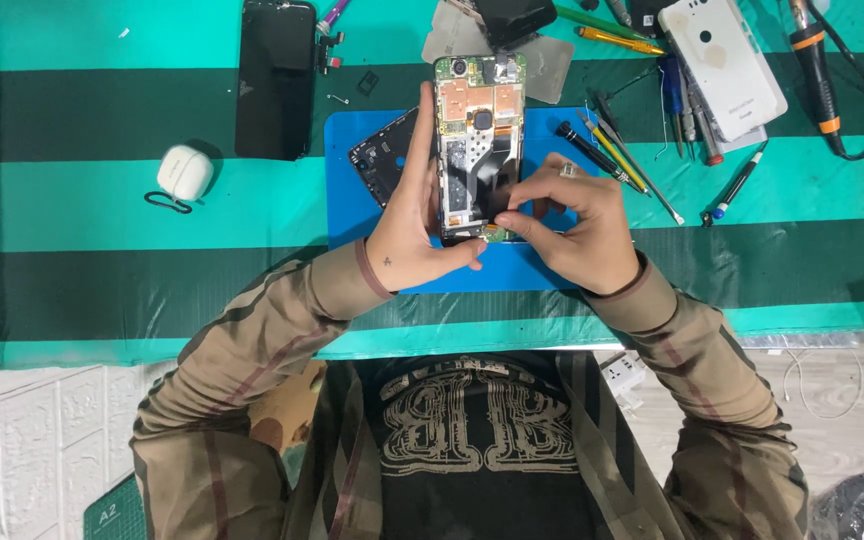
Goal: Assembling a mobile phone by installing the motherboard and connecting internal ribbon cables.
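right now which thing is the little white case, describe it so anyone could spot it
Start on the striped green table cover, left of the blue work mat. Below-left of the black phone sits the small white case, rounded like a pebble, with a black loop beside it.

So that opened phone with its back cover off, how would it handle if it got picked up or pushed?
The opened phone looks stiff and flat, unlikely to roll. Its bare circuit boards probably make it fragile. The left hand grips one long edge and the right hand pinches its bottom corner, so it seems light.
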